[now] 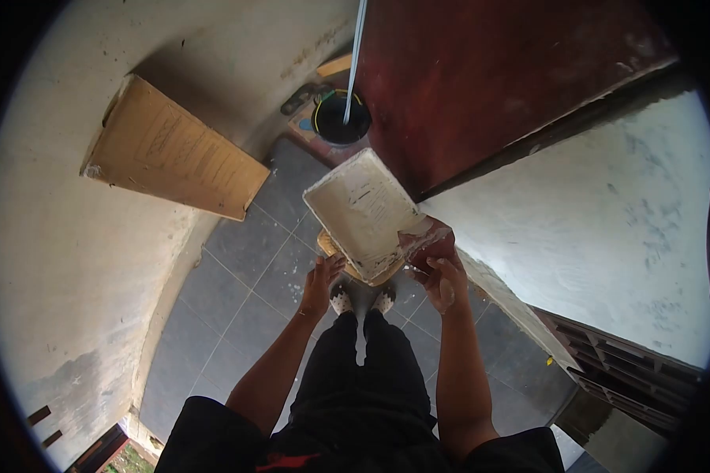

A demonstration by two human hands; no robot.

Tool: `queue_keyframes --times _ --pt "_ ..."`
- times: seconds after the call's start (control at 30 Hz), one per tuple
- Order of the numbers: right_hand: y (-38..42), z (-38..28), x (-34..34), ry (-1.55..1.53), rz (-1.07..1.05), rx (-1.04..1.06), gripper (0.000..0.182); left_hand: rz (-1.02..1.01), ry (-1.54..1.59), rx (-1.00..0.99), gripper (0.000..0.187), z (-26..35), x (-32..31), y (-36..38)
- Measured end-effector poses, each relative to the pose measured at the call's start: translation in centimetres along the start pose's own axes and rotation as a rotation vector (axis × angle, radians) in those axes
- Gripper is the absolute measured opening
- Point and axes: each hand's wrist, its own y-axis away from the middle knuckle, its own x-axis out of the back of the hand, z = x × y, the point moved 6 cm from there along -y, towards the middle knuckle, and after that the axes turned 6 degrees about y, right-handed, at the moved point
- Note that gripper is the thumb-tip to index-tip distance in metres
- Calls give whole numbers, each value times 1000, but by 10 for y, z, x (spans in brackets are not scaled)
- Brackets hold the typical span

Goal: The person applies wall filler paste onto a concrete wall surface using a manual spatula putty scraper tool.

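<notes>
A rectangular tray [356, 193], off-white and smeared with pale paste, is in front of my feet. A tan piece with a rounded edge [324, 241] shows underneath it. My left hand [322, 282] is at the tray's near left side, fingers curled against its edge. My right hand [445, 284], with pale smears on its fingers, grips a flat dark-red piece [438, 240] by its near edge. White paste coats part of that piece, and its far side overlaps the tray's right corner.
A black bucket [341, 118] with a pale pole [356, 55] rising from it stands ahead, by a dark-red surface [497, 79]. At left a long cardboard box [177, 150] is against the wall. White drops spot the grey tiles [280, 260]. A wall [592, 229] rises on the right.
</notes>
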Motion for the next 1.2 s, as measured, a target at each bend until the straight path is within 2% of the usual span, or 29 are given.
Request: queue_keyframes --times 0.03,0.1,0.13,0.23,0.3,0.4,0.43,0.5,0.63,0.7,0.8,0.93,0.97,1.03,1.07,1.13,1.17,1.2 --pt "7 -18 -10 -5 -18 46 52 -29 -9 -40 86 17 -13 5" --pt "23 -49 -31 -219 -148 58 52 -87 -7 -117 83 47 -42 16" --pt "35 -69 -44 -189 -220 110 50 -121 -9 -147 78 63 -59 25" --pt "71 -125 -69 -371 -312 176 56 -179 -127 -228 80 95 -118 45" --pt "89 -152 -67 -398 -296 196 60 -264 -131 -294 74 112 -162 54" --pt "126 -196 -63 -281 -281 301 53 -415 -165 -585 65 160 -242 89" --pt "139 -212 -62 -276 -286 340 53 -447 -164 -608 65 174 -267 99" --pt "161 -238 -49 -302 -257 377 53 -527 -131 -840 64 202 -315 122" --pt "230 -306 -28 -313 -339 553 55 -651 -168 -1188 66 246 -401 183" --pt "253 -347 -6 -306 -333 652 56 -722 -181 -1258 70 260 -446 199" --pt "309 -408 19 -314 -307 814 54 -805 -276 -1493 69 284 -511 245" --pt "379 -497 45 -243 -303 1082 55 -966 -207 -1726 69 310 -601 283" --pt "397 -517 49 -207 -243 1159 53 -974 -199 -1742 69 322 -622 293" --pt "430 -554 53 -129 -154 1323 54 -888 -401 -2047 69 342 -661 323" --pt "445 -571 52 -84 -89 1402 56 -882 -392 -2068 69 357 -677 337" --pt "468 -601 52 22 38 1538 64 -728 -567 -2371 68 374 -705 370" --pt "475 -614 48 29 24 1549 64 -714 -558 -2387 68 386 -718 378" --pt "484 -625 44 118 100 1616 66 -657 -622 -2459 70 393 -729 385"
